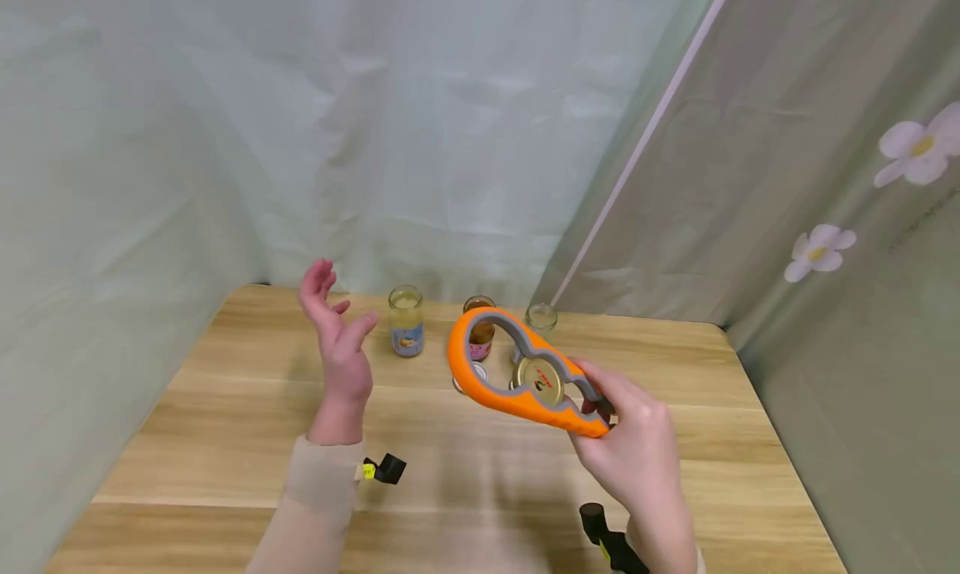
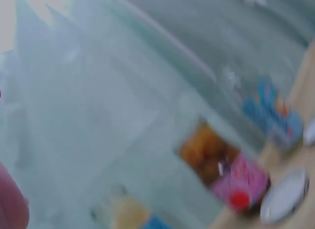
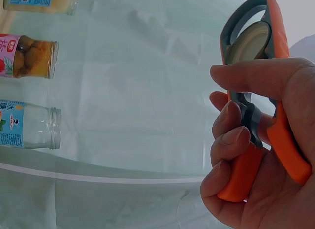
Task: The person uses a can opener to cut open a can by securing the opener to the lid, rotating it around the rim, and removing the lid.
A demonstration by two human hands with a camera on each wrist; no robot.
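My right hand [image 1: 633, 432] grips the handles of an orange and grey jar opener [image 1: 517, 404], raised above the table. A gold jar lid [image 1: 540, 380] with red print sits between the opener's arms; the right wrist view shows this lid [image 3: 252, 42] edge-tilted inside the grey loop. My left hand [image 1: 343, 361] is raised at the left with fingers relaxed, holding nothing. Nearest to it stands a lidless jar of pale yellow contents [image 1: 407, 316] with a blue label. Only a blurred bit of the left hand [image 2: 10, 202] enters the left wrist view.
Behind the opener stands a jar of brown round pieces [image 3: 37, 56] with a pink label. A clear glass jar [image 3: 39, 125] with a blue label is to its right. A silvery lid [image 1: 478, 372] lies on the wooden table [image 1: 225, 441]. Pale curtains [image 1: 450, 141] hang behind.
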